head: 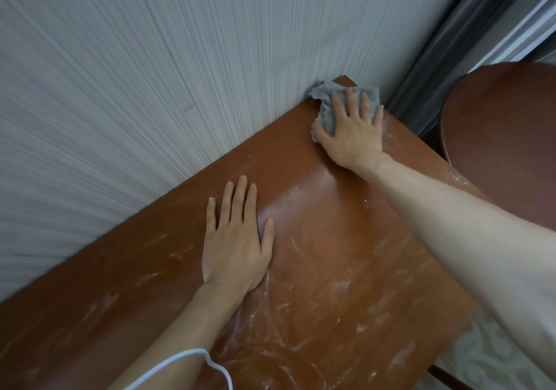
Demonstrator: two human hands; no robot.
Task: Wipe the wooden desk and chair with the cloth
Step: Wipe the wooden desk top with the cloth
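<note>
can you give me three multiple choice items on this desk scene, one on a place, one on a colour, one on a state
1. Where on the desk is the cloth?
A. far corner by the wall
B. near edge
C. on the floor

2. What colour is the cloth?
A. red
B. grey
C. yellow

3. How does the left hand lie?
A. curled in a fist
B. pinching the cloth
C. flat on the desk

Answers:
1. A, the right hand presses it into the corner against the wall.
2. B, it looks grey against the brown wood.
3. C, its fingers are straight on the wood and hold nothing.
</note>
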